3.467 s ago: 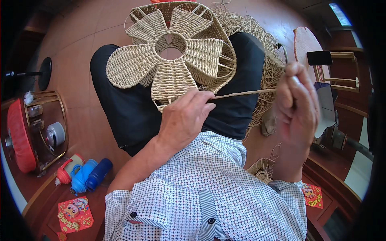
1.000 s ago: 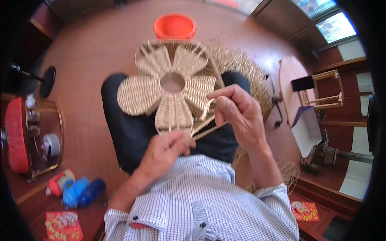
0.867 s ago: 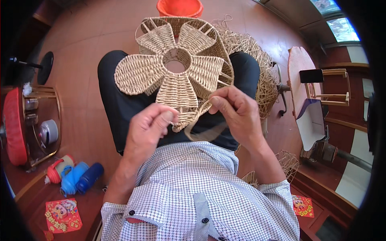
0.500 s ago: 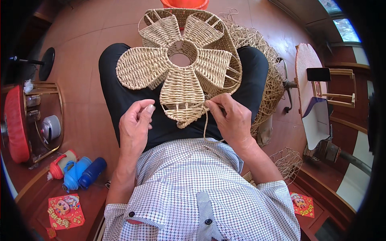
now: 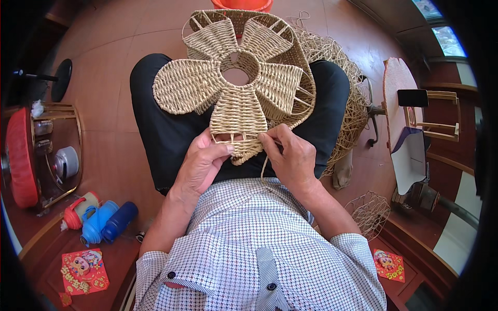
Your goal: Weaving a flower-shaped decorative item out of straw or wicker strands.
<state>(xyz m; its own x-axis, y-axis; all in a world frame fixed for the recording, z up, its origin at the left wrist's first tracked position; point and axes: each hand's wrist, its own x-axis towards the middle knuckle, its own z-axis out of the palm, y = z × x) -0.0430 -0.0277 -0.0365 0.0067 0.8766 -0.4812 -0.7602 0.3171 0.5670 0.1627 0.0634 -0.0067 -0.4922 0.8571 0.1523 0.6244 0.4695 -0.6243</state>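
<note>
Pinching the woven petal (image 5: 238,114) from both sides, hands (image 5: 199,161) (image 5: 294,155) slightly apart, forearms (image 5: 168,215) (image 5: 331,207) slanting inward.

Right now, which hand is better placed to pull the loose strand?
Probably your right hand: it pinches at the right edge of the lower petal, where the loose strand hangs, while your left hand grips the opposite side.

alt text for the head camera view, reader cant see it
A seated person grips the near end of a flower-shaped woven piece with the left hand and pinches its edge with the right hand. Tangled strands lie at right, three bottles at left.
</note>
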